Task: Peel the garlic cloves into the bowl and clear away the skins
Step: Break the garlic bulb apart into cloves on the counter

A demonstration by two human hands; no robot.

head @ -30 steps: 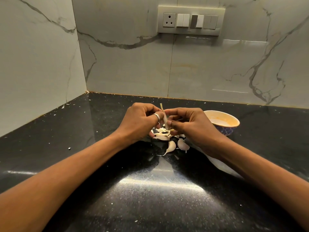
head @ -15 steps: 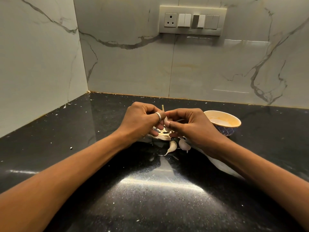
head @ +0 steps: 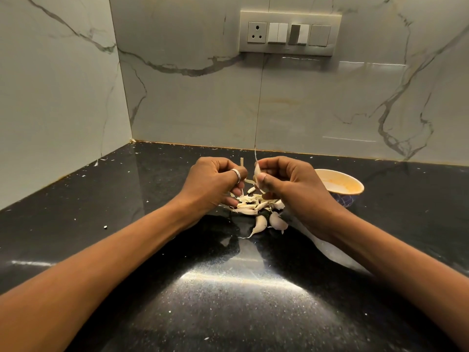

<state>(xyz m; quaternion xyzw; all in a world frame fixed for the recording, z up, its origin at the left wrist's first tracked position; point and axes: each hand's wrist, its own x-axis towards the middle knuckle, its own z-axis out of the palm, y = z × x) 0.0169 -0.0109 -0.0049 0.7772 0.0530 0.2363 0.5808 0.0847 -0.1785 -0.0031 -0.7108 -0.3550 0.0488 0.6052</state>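
My right hand [head: 286, 182] pinches a garlic clove [head: 257, 174] between thumb and fingers, its thin tail pointing up. A little to the left, my left hand [head: 215, 185], with a ring on one finger, holds a pale stalk piece [head: 242, 163] that sticks up above its curled fingers. Both hands hover over a small heap of skins and cloves [head: 250, 203] on the black counter. Two unpeeled cloves [head: 270, 222] lie at the near side of the heap. The orange-lined bowl [head: 352, 185] stands just right of my right hand, partly hidden by it.
The black speckled counter [head: 228, 301] runs to marble walls at the back and left, forming a corner. A switch panel [head: 289, 34] sits high on the back wall. Small white flecks are scattered over the counter.
My hands, pressed together on one piece before, have pulled apart: the right hand now holds the clove and the left hand keeps the stalk piece.
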